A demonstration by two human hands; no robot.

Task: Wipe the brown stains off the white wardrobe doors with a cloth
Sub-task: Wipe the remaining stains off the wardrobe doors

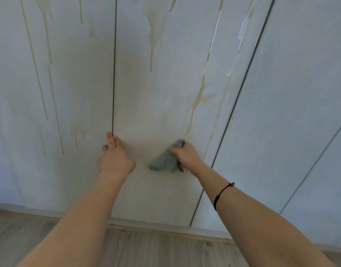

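Your right hand (pixel 186 154) is gripping the grey-green cloth (pixel 162 161) and pressing it against the middle wardrobe door (pixel 138 105), low down, just below a brown stain (pixel 194 105). Your left hand (pixel 114 158) is lying flat, fingers (pixel 112 140) straight, at that door's left edge.

Grey-green cloth (pixel 162 162), perhaps ribbed; brown streaks (pixel 192 110) down white doors (pixel 142 116).

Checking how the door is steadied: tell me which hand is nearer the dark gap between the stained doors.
Left. The left hand rests with fingers at the gap; the right hand grips the cloth farther right.
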